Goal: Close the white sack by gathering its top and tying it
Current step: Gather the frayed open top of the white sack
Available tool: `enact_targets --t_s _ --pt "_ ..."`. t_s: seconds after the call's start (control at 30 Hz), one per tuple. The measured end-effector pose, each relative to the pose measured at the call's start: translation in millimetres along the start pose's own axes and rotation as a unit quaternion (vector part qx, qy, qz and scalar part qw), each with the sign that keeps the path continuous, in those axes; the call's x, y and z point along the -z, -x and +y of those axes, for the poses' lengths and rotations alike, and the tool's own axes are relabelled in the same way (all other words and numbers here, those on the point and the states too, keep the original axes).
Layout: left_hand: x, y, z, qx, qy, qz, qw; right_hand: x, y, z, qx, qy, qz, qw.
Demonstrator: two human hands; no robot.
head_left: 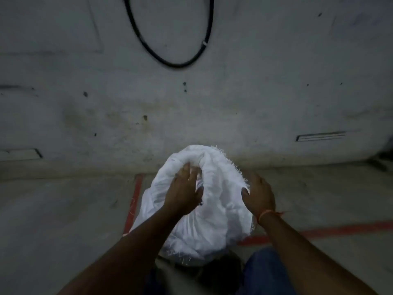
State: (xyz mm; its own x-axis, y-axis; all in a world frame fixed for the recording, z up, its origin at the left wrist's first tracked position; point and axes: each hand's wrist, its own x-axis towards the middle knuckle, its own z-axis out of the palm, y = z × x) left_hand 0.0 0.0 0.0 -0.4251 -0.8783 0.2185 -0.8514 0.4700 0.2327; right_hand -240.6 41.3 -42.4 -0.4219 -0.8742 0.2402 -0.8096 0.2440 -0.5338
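Gathering step underway: white sack (204, 209) stands on the floor (63, 209) by the wall. Left hand (182, 188) lies flat, fingers spread, on bunched cloth; right hand (258, 193) loosely cups the frayed edge. Next: bunch top tight, then tie.

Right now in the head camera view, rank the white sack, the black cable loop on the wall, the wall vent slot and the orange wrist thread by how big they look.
1. white sack
2. black cable loop, though it hangs farther off, so this is unsure
3. wall vent slot
4. orange wrist thread
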Motion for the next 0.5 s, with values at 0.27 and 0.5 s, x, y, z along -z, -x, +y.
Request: enact_targets --t_s 0.27,0.5 --pt "-33 -27 5 -0.011 0.003 -0.041 0.999 -32 -18 21 -0.068 0.010 -0.043 0.997" --pt "-103 -63 -10 0.024 0.042 -0.131 0.990 -82 -44 49 -0.177 -0.045 -0.050 0.982"
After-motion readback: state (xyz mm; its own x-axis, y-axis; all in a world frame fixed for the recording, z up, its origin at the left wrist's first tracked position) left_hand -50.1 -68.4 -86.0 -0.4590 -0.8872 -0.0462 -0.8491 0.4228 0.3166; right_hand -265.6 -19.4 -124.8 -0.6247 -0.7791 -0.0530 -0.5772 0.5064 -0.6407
